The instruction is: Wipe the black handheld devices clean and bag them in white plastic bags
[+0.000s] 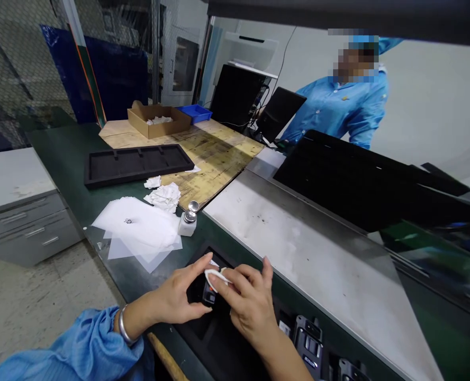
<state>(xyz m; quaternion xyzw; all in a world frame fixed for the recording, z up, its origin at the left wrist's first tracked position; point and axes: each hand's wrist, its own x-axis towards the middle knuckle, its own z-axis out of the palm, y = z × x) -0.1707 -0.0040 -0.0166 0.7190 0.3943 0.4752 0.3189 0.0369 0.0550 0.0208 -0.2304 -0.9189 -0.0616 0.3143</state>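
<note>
White cloth wipe (pixel 216 275), pinched by the right hand (pixel 251 306), presses on a small black device (pixel 208 294) gripped by the left hand (pixel 175 299) above the near-edge black foam tray (pixel 223 344).

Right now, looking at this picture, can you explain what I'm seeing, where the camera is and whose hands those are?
The camera sits on a person's head, looking down at their own two bare hands. The left hand holds a small dark part over a black tray; the right hand presses a white wipe on it. On the green bench lie white sheets, a small bottle, crumpled wipes and another long tray. A co-worker in blue stands behind.
</note>
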